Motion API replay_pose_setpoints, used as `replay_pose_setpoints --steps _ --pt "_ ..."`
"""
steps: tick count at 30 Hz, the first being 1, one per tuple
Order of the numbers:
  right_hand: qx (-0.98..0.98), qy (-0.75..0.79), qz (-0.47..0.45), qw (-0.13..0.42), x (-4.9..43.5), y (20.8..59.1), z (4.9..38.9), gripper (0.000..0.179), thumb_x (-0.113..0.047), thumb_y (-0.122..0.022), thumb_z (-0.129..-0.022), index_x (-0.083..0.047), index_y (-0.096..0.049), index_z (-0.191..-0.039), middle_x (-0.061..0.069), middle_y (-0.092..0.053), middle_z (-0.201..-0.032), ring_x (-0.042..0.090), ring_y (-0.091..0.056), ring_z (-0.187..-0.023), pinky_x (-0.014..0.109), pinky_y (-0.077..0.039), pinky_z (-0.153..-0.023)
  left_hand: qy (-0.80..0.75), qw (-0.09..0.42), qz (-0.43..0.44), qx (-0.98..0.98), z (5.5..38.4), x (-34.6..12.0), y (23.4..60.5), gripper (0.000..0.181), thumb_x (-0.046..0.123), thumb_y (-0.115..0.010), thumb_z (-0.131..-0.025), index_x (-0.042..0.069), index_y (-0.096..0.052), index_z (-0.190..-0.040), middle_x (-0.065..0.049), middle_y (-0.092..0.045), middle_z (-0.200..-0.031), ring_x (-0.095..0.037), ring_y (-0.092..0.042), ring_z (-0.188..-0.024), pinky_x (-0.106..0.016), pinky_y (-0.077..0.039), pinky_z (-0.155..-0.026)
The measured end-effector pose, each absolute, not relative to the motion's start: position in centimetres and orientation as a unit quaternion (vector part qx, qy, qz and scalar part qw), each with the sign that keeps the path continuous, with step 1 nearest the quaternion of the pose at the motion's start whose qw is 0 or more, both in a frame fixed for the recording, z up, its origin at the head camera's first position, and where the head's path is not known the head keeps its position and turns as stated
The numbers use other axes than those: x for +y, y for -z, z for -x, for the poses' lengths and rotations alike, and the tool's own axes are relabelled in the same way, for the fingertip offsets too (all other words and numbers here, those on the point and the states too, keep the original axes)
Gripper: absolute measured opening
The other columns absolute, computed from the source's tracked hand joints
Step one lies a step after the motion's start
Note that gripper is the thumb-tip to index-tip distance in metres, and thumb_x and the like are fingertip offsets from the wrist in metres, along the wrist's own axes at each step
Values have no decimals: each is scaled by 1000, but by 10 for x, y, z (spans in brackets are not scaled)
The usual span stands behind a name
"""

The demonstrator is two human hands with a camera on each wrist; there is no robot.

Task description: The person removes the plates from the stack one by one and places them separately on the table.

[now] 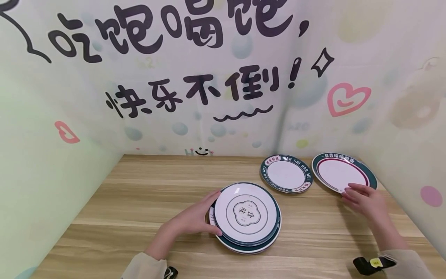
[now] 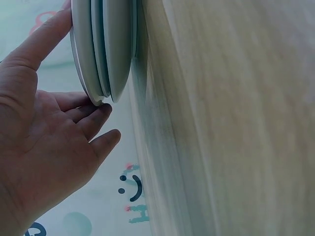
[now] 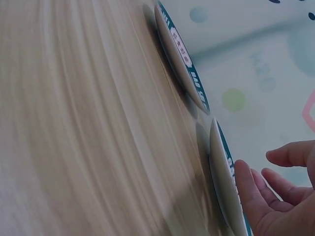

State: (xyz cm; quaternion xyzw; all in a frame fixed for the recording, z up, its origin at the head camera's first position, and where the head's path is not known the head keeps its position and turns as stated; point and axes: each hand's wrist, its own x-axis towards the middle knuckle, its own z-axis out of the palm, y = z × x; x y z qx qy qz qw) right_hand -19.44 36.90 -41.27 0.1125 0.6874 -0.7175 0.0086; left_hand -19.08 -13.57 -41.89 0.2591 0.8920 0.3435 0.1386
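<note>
While a person's left hand (image 1: 196, 217) grips the left edge of a stack of round, glossy white plates with dark green rims (image 1: 246, 217), thumb on the near side and fingers on the far side, the right hand (image 1: 366, 201) is well apart from it, its fingers loosely bent and spread at the right plate, a glossy white plate with a dark green, lettered rim and a thin dark red ring (image 1: 343, 174). That hand is not closed round the plate; whether its fingertips touch the rim, I cannot tell. The stack sits near the middle of the table, a wood-grain surface with a light brown finish (image 1: 139, 193). Its top plate bears a grey ring and a scalloped emblem with Chinese characters, and the lowest plate shows a wider rim underneath. Beyond the stack, toward the back edge, lies a smaller round white plate with a dark green, lettered rim (image 1: 285, 174), just left of the right plate. Beige sleeves (image 1: 146, 266) cover both forearms, and a black strap with a yellow label (image 1: 374, 265) is at the right wrist. Behind the table hangs a pale, bubble-patterned backdrop (image 1: 160, 133) with large black Chinese lettering and pink heart outlines.
</note>
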Motion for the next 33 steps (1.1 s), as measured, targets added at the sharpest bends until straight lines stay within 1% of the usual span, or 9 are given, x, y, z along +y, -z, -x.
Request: replay_pose_setpoints --steps 4,6,8,11,15,17,21,27,33 --pt "720 688 -91 15 358 412 197 19 -16 -64 -98 -34 -65 -92 -20 -70 -83 -2 -71 -78 17 -60 -71 -344 139 -260 891 191 -135 418 112 44 -86 -74 9 -22 -159 -12 -21 -166 -33 -29 -151 -54 -30 -121" --pt "751 655 -83 14 352 412 198 10 -18 -62 -99 -25 -66 -105 -23 -68 -84 -4 -70 -79 16 -59 -72 -346 139 -260 891 191 -135 418 112 43 -86 -74 9 -22 -159 -13 -21 -166 -33 -28 -151 -54 -30 -121" --pt "782 619 -80 16 345 412 199 22 -21 -61 -99 -12 -62 -119 -26 -66 -85 -6 -68 -80 15 -59 -73 -348 140 -260 890 190 -135 418 112 43 -87 -74 9 -22 -159 -12 -21 -166 -33 -28 -151 -54 -30 -121" --pt "798 598 -76 19 335 411 201 40 -20 -62 -99 3 -53 -131 -27 -65 -85 -7 -68 -80 15 -59 -74 -349 140 -260 890 190 -135 418 112 43 -87 -74 9 -22 -159 -12 -21 -166 -33 -28 -151 -54 -30 -121" --pt "795 602 -66 30 320 410 203 44 -18 -62 -99 8 -51 -132 -26 -66 -86 -7 -68 -82 17 -59 -76 -348 141 -258 890 190 -135 418 112 43 -87 -74 9 -22 -159 -12 -21 -166 -33 -29 -151 -55 -30 -121" --pt "802 594 -57 33 313 410 203 50 -18 -62 -99 11 -46 -137 -26 -65 -88 -8 -67 -83 17 -59 -78 -349 142 -257 890 190 -135 418 112 43 -87 -74 9 -22 -159 -13 -21 -166 -33 -28 -151 -55 -30 -121" --pt "805 589 -46 43 300 410 203 58 -20 -62 -99 14 -40 -141 -21 -66 -95 -8 -67 -86 19 -60 -81 -350 145 -255 890 190 -135 418 112 42 -87 -74 9 -21 -159 -13 -20 -166 -34 -27 -151 -55 -29 -121" --pt "796 602 -34 54 283 411 204 54 -16 -63 -98 14 -43 -139 -12 -66 -102 -4 -68 -89 23 -60 -84 -352 142 -261 888 191 -135 418 113 40 -87 -73 8 -21 -159 -16 -20 -166 -35 -26 -152 -56 -27 -122" --pt "789 611 -23 67 268 412 204 50 -15 -62 -98 13 -47 -137 -4 -68 -109 -2 -68 -91 25 -60 -85 -354 146 -255 888 190 -134 417 112 41 -87 -74 9 -22 -159 -14 -19 -167 -35 -23 -153 -56 -27 -122"
